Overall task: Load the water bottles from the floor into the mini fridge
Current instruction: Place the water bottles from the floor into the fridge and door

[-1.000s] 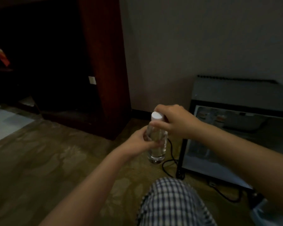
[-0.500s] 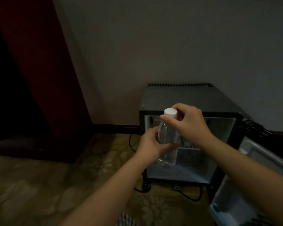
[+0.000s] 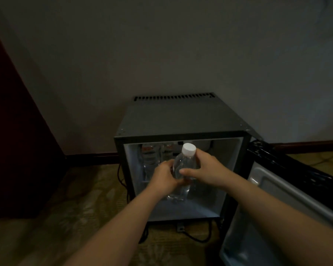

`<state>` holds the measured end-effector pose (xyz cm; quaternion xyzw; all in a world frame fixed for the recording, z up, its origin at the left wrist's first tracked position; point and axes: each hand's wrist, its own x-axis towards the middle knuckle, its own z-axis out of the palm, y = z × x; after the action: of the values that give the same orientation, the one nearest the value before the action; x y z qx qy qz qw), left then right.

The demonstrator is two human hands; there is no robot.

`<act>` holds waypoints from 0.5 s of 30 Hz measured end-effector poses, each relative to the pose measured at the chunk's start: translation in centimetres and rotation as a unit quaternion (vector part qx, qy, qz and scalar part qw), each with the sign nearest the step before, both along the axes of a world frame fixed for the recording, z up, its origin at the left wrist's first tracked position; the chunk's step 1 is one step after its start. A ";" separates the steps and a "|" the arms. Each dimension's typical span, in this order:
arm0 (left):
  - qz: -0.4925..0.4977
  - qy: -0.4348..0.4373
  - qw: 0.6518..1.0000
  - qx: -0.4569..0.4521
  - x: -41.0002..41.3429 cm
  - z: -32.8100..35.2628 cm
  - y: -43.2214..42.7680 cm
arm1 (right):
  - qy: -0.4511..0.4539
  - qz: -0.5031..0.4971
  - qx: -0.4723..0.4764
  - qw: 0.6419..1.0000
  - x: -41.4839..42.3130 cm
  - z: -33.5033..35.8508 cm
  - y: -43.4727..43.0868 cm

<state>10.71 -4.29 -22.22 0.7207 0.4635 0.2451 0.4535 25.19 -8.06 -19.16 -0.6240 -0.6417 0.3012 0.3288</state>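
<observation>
Closer now to the open fridge (image 3: 181,120), the bottle (image 3: 182,164) is upright before its mouth; left hand (image 3: 164,178) curls round the middle, right hand (image 3: 208,169) clasps the shoulder just under the cap (image 3: 188,149).

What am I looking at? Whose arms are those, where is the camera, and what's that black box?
There is no machine here. Those are a person's two arms. The camera sits on the person's head, so you see what they see as they look down at their hands. The left hand and the right hand both hold a clear water bottle with a white cap. They hold it nearly upright in front of the black box. That box is a mini fridge, standing on patterned carpet by the wall. Its door is swung open to the right. Inside, at the back left, more bottles stand, but it is too dark to count them.
</observation>
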 end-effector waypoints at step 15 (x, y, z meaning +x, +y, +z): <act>0.024 0.078 0.996 -0.031 4.1 -5.0 5.2 | -0.014 -0.149 -0.017 0.989 2.1 -6.4 6.1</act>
<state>14.81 0.95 -27.17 0.7119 0.5221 0.1850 0.4318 27.32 -1.96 -25.59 -0.7223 -0.5409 0.2513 0.3501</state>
